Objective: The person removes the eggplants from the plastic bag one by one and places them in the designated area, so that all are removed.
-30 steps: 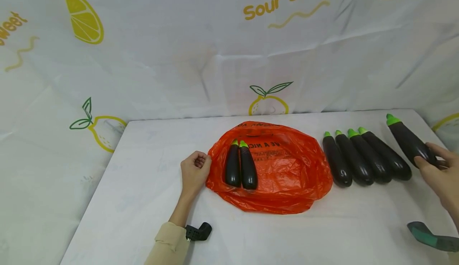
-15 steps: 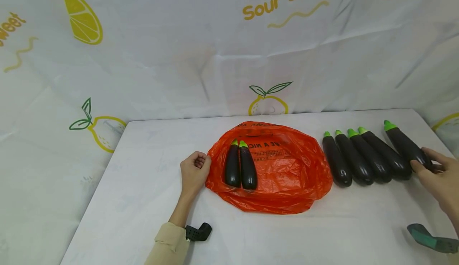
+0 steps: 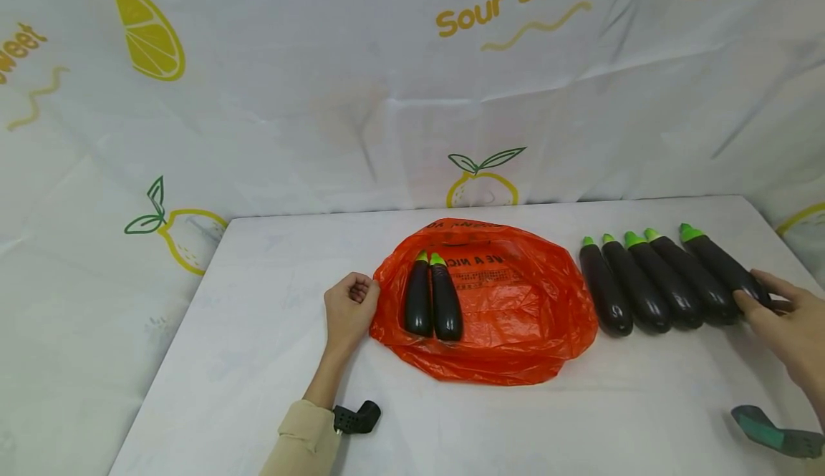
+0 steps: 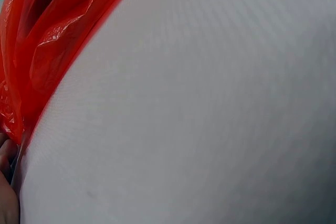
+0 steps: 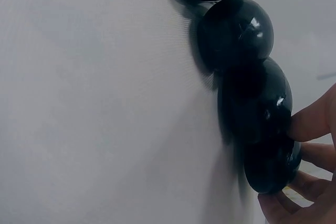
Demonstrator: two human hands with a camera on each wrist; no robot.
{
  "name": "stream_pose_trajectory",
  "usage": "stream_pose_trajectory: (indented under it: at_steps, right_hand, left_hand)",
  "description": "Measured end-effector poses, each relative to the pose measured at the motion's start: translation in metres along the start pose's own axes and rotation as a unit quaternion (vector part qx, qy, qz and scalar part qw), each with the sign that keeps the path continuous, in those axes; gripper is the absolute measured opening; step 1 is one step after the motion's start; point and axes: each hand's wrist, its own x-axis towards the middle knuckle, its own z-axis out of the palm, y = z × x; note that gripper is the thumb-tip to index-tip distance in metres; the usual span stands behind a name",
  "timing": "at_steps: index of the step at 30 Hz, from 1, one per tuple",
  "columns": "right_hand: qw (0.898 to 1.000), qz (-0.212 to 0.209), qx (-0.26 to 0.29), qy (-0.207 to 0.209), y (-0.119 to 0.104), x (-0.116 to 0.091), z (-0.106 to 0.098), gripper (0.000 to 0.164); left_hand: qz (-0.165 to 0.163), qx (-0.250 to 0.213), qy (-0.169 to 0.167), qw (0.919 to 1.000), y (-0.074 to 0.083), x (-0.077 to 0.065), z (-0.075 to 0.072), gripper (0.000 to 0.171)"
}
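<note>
A red plastic bag (image 3: 496, 311) lies spread with its mouth facing up, and two dark eggplants (image 3: 433, 300) with green caps rest side by side in it. My left hand (image 3: 351, 311) pinches the bag's left edge, fingers curled; the left wrist view catches only part of that hand beside the red plastic (image 4: 58, 40). At the right, my right hand (image 3: 783, 318) grips the lower end of an eggplant (image 3: 722, 265). This eggplant lies against the last of a row of several eggplants (image 3: 657, 286). In the right wrist view, thumb and fingers surround its rounded end (image 5: 270, 166).
The row of eggplants starts right beside the bag's right edge. Everything lies on a white-covered table (image 3: 258, 347). Behind it hangs a white cloth (image 3: 309, 104) with lemon prints. A black wrist device (image 3: 356, 416) sits on the left wrist.
My right hand has moved left and set the gripped eggplant down against the end of the row. The left hand and the bag have stayed in place.
</note>
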Motion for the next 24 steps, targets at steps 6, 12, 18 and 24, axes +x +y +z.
stream_pose_trajectory:
  at_steps: [6, 12, 18, 24]
  right_hand:
    - [1.000, 0.009, 0.005, -0.006, 0.0014, 0.0006, 0.0014, 0.060]
    - [1.000, 0.000, 0.012, -0.013, 0.0046, 0.0012, 0.0015, 0.061]
    - [1.000, -0.020, 0.015, 0.002, 0.0053, -0.0021, 0.0009, 0.063]
    - [0.997, -0.066, 0.026, 0.025, 0.0020, -0.0082, 0.0006, 0.059]
  left_hand:
    - [0.004, -0.001, 0.002, 1.0000, -0.0001, 0.0002, 0.0000, 0.012]
    - [0.006, -0.002, 0.003, 1.0000, -0.0006, 0.0003, 0.0003, 0.013]
    - [0.011, -0.001, 0.003, 0.9999, -0.0014, -0.0001, 0.0005, 0.013]
    - [0.010, 0.003, 0.002, 0.9999, -0.0018, 0.0000, 0.0006, 0.012]
